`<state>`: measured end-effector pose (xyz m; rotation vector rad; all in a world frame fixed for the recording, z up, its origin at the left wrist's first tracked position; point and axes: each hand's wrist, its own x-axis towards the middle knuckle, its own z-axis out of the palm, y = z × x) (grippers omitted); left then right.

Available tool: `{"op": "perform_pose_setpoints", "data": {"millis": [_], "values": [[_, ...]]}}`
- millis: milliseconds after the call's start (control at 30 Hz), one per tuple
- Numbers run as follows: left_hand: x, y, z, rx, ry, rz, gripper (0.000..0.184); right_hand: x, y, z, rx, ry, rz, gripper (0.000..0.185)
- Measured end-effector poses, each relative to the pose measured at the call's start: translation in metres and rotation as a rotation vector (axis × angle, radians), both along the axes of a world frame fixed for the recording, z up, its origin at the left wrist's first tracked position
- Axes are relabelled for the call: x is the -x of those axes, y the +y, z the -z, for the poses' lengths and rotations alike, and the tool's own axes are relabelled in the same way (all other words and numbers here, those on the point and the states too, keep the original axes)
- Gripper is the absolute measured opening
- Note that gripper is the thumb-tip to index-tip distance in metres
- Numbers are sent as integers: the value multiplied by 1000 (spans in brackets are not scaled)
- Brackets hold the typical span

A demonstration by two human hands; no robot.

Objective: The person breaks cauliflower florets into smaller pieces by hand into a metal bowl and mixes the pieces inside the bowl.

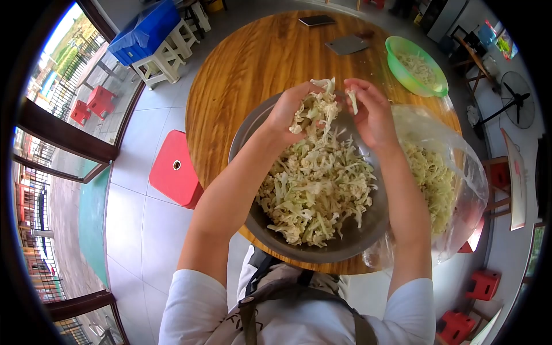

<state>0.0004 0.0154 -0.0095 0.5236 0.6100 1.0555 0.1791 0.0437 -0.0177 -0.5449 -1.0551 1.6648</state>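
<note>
My left hand (290, 112) is closed round a clump of cauliflower pieces (317, 110) above the far side of a wide metal bowl (238, 150). Just to its right, my right hand (371, 112) pinches one small pale cauliflower piece (352, 102) between thumb and fingers. Beneath both hands the bowl is heaped with torn cauliflower (316, 190), pale green stems mixed with cream florets. It sits at the near edge of the round wooden table (241, 69).
Right of the bowl lies a clear plastic bag (468, 172) of shredded pale green vegetable (431, 184). A green basin (397, 63) with more pale pieces stands at the back right. Farther back are a cleaver blade (347, 45) and a phone (316, 20). A red stool (172, 172) stands left.
</note>
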Motion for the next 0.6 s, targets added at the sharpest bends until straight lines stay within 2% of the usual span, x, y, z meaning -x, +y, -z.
{"op": "perform_pose_setpoints", "data": {"millis": [233, 433, 600], "values": [[7, -1, -4, -69, -72, -27, 33, 2, -6, -10, 37, 55, 145, 17], [11, 0, -5, -170, -162, -15, 33, -2, -2, -4, -128, -239, 158, 21], [8, -1, -5, -126, -125, -34, 32, 9, -7, -4, -155, -335, 158, 19]]}}
